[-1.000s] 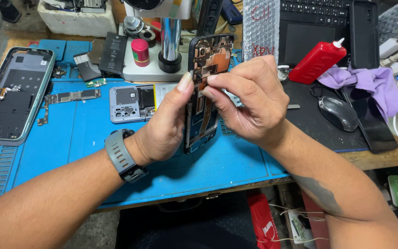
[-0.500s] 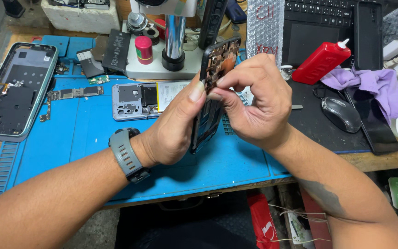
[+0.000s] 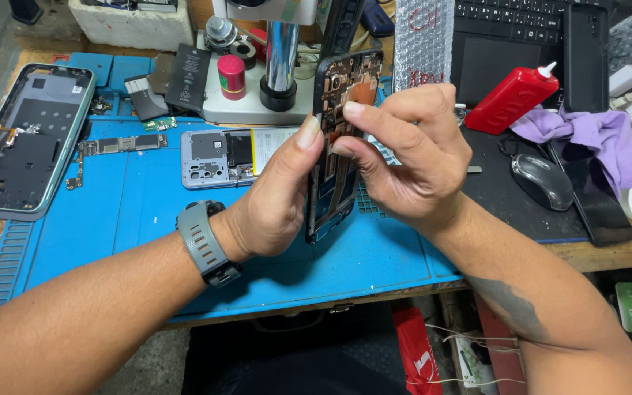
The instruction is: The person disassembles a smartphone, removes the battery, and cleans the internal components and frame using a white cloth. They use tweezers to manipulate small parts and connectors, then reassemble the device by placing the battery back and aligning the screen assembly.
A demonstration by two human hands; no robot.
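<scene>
I hold an opened black phone frame [image 3: 336,95] upright over the blue work mat [image 3: 133,219], its inner side with orange flex parts turned toward me. My left hand [image 3: 276,194], with a grey watch on the wrist, grips the frame's left edge, thumb pressed near the top. My right hand [image 3: 404,157] pinches the frame's upper right side, fingertips on the inner parts. The frame's lower end is hidden between both hands.
On the mat lie a second opened phone [image 3: 232,155], a circuit board [image 3: 122,143] and an empty phone shell [image 3: 23,139] at far left. A microscope stand [image 3: 276,69] rises behind. To the right are a red squeeze bottle [image 3: 513,99], a purple cloth [image 3: 601,135] and a mouse [image 3: 543,181].
Both hands have turned the phone frame more edge-on and shifted it slightly right and up; my right fingertips have moved onto its upper inner side.
</scene>
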